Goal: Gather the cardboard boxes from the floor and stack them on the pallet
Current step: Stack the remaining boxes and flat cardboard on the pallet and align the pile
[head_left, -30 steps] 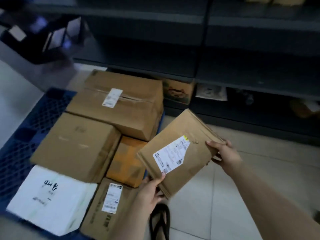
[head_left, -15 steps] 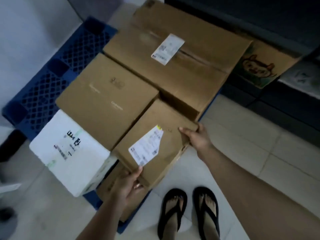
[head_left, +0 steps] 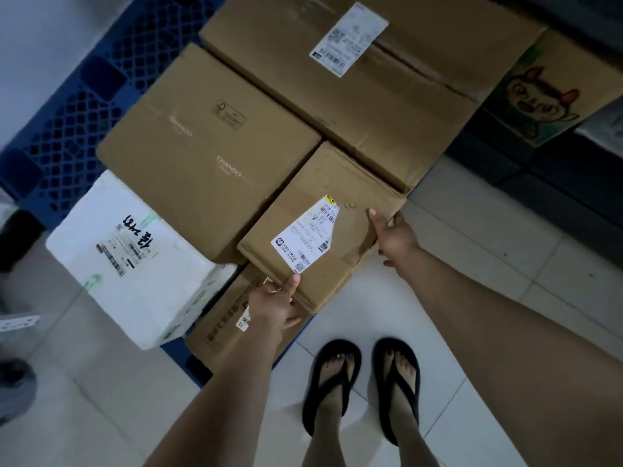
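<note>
Box (head_left: pixel 323 224) sits on the stack at the pallet (head_left: pixel 64 129) edge, left hand (head_left: pixel 274 303) and right hand (head_left: pixel 396 235) gripping opposite corners; it looks light and stiff, best held by those edges.

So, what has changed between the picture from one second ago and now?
The labelled cardboard box, held up in the air before, has come down onto the stack on the blue pallet, over the orange box, now hidden. The left hand and right hand still hold its edges. The large box, the CHANDO box and the white foam box stayed in place.
</note>
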Available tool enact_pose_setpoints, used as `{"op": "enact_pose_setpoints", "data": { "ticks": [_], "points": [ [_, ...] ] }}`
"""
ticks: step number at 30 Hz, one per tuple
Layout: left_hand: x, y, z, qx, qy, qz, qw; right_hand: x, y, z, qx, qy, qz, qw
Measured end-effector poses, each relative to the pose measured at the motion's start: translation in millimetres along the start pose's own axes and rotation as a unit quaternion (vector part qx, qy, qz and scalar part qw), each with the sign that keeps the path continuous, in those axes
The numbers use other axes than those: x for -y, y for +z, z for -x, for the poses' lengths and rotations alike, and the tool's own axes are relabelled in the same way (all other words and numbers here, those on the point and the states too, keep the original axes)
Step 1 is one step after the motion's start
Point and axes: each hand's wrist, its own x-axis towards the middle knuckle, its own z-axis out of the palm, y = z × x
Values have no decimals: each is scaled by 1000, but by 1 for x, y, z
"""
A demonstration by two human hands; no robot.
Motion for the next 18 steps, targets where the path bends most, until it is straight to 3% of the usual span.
{"op": "enact_pose_setpoints", "data": {
  "ticks": [4,9,12,15,18],
  "points": [
    [-14,-3,13,-31,-26,-120,992,5,-19,29,70,71,-28,995],
    [-48,23,80,86,-81,-224,967,15,-92,93,4,-45,105,993],
    [-78,73,140,138,34,-304,942,20,-167,146,-46,-91,205,973],
    [-106,148,230,210,202,-402,868,19,-256,217,-98,-114,278,949],
    [-110,214,356,274,365,-495,739,-2,-348,311,-181,-93,265,942]
  ]
}}
